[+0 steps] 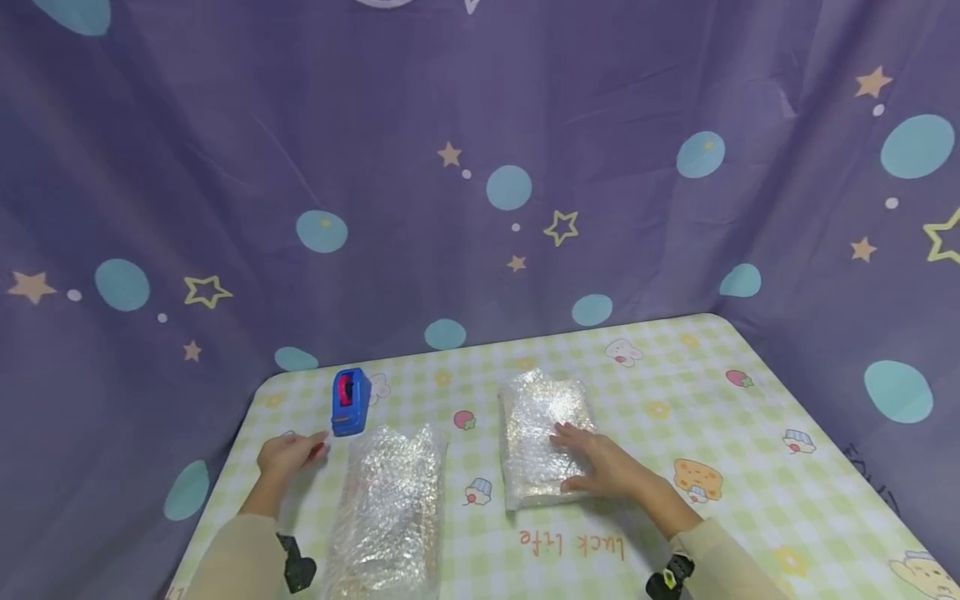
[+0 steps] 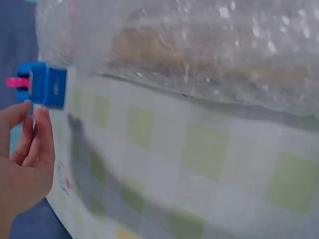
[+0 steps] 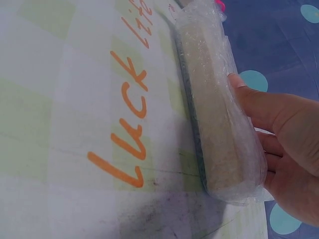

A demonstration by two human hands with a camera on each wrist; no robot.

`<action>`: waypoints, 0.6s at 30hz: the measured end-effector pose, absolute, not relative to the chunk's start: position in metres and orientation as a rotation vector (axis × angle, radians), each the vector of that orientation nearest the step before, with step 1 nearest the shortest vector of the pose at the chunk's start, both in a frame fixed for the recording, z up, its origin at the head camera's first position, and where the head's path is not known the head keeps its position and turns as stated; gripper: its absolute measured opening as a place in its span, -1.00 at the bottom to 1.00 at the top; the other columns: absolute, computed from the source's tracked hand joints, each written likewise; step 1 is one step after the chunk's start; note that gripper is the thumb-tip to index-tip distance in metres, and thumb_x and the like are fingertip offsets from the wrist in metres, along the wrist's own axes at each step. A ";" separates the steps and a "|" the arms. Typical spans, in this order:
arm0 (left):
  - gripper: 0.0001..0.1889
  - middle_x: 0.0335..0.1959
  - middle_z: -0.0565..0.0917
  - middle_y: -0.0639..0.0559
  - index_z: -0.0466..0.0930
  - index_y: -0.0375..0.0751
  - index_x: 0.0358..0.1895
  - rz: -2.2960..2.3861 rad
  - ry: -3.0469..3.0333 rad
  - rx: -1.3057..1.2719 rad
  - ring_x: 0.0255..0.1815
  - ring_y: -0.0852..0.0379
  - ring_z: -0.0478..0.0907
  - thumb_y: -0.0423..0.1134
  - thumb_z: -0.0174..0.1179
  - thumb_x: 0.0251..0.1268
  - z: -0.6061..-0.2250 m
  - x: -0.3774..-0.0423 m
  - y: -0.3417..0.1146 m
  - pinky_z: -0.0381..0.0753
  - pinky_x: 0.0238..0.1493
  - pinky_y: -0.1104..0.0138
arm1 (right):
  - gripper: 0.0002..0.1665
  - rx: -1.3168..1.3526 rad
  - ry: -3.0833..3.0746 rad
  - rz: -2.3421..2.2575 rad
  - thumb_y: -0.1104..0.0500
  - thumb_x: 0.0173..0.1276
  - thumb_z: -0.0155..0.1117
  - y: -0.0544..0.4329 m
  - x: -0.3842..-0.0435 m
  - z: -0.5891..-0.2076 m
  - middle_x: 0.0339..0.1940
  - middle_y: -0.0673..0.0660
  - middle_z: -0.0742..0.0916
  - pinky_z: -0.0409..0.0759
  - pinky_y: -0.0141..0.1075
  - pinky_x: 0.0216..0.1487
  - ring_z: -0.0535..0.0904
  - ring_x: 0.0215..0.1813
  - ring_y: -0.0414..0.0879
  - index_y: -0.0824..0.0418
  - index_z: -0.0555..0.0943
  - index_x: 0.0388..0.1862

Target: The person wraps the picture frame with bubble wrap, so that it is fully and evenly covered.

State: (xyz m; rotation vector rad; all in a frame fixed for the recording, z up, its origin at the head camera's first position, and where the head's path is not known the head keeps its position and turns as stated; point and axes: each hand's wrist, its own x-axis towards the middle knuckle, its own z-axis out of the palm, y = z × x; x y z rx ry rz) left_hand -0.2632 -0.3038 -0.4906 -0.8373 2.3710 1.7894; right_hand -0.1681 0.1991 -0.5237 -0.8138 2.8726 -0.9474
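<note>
My left hand [image 1: 287,454] is held just in front of a blue tape dispenser [image 1: 360,403] with a pink-red roll. Its thumb and fingertips pinch a small clear piece of tape [image 2: 33,121], mostly hidden by the fingers. My right hand [image 1: 611,467] rests on a flat box-like packet in bubble wrap [image 1: 531,442], fingers spread over its top and thumb near the close edge. Through the wrap, the packet's pale brown side [image 3: 212,114] shows in the right wrist view. A second, longer bubble-wrapped packet [image 1: 390,508] lies between the hands, right of the left forearm.
Both packets lie on a table with a green-and-white checked cloth [image 1: 465,467] printed with small pictures and lettering. Behind and beside it hangs a purple curtain [image 1: 405,192] with stars and blue dots. Dark camera mounts sit on both wrists.
</note>
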 end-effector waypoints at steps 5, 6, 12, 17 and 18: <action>-0.81 -0.69 0.67 0.23 0.57 -0.22 -0.46 1.946 2.318 -0.654 -0.60 0.34 0.67 -0.24 0.41 0.05 -0.498 -0.277 -0.299 0.71 -0.38 0.48 | -0.15 -0.809 2.852 -0.981 -0.04 0.06 0.46 0.202 -0.168 -0.525 0.46 0.32 0.37 0.20 0.16 0.45 0.25 0.48 0.28 0.30 0.45 0.29; -0.79 -0.66 0.69 0.23 0.58 -0.21 -0.45 1.961 2.305 -0.604 -0.57 0.34 0.68 -0.22 0.43 0.04 -0.505 -0.284 -0.303 0.71 -0.37 0.48 | -0.16 -0.808 2.847 -0.985 -0.04 0.06 0.46 0.201 -0.168 -0.525 0.46 0.32 0.37 0.20 0.16 0.45 0.25 0.48 0.28 0.29 0.45 0.29; -0.73 -0.52 0.77 0.09 0.53 -0.25 -0.43 2.120 2.177 -0.441 -0.43 0.20 0.75 -0.25 0.47 -0.03 -0.547 -0.328 -0.318 0.74 -0.24 0.38 | -0.17 -0.797 2.847 -1.000 -0.02 0.05 0.47 0.201 -0.167 -0.525 0.46 0.31 0.37 0.19 0.15 0.46 0.24 0.48 0.28 0.28 0.46 0.29; -0.76 -0.47 0.78 0.01 0.51 -0.24 -0.49 2.154 2.157 -0.211 -0.41 0.16 0.76 -0.31 0.45 0.00 -0.544 -0.330 -0.296 0.75 -0.26 0.37 | -0.16 -0.805 2.858 -0.987 -0.03 0.06 0.46 0.202 -0.167 -0.525 0.46 0.29 0.37 0.20 0.14 0.46 0.24 0.48 0.27 0.28 0.45 0.30; -0.77 -0.47 0.78 0.01 0.52 -0.24 -0.50 2.139 2.168 -0.159 -0.41 0.16 0.76 -0.31 0.44 0.01 -0.534 -0.323 -0.286 0.75 -0.26 0.36 | -0.16 -0.806 2.858 -0.985 -0.03 0.06 0.46 0.202 -0.168 -0.525 0.46 0.29 0.37 0.20 0.13 0.46 0.25 0.49 0.27 0.28 0.44 0.30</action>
